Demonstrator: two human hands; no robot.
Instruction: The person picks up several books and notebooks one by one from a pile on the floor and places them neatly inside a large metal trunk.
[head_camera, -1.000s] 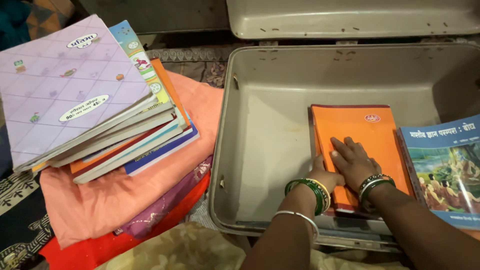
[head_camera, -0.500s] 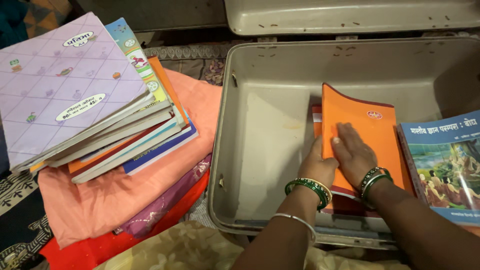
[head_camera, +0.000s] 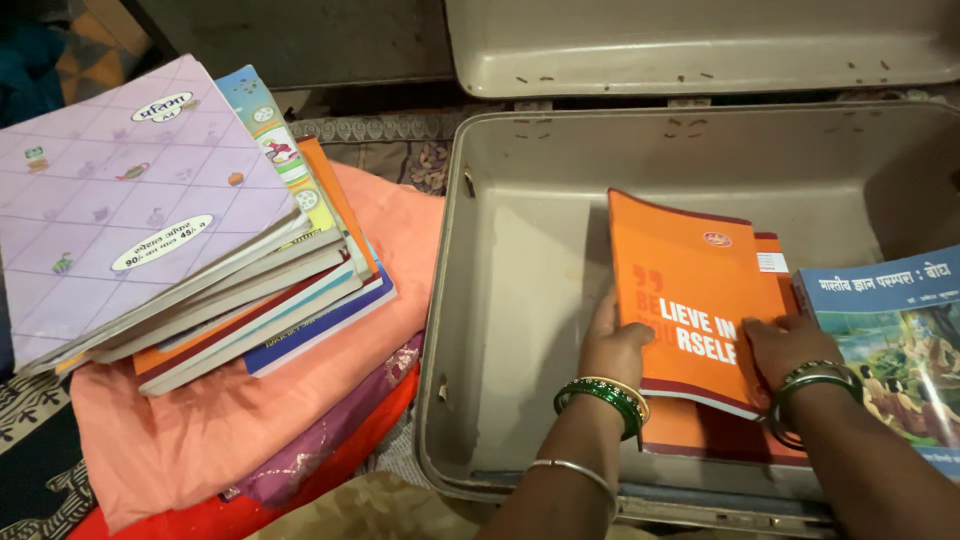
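- Both hands are working inside the open grey suitcase (head_camera: 520, 260), far-right part of the scene.
- Left hand (head_camera: 615, 345) is gripping the left edge of the top orange notebook (head_camera: 690, 300), fingers curled around it.
- Right hand (head_camera: 785, 345) is pinching the same notebook at its right near edge; notebook is tilting up, left side raised.
- A second orange notebook (head_camera: 720, 435) is lying flat underneath, touching the suitcase floor.
- Blue picture book (head_camera: 895, 340) is lying just right of the orange ones, overlapping the suitcase's right side.
- Judgement: to handle the notebook well, both hands should be keeping an even grip on opposite edges so the soft cover is not bending, and keeping it square over the one below.
- Stack of books (head_camera: 180, 220) is resting on folded pink cloth (head_camera: 240, 400), left, well apart from the hands.
- Suitcase lid (head_camera: 700, 45) is standing open at the far side.
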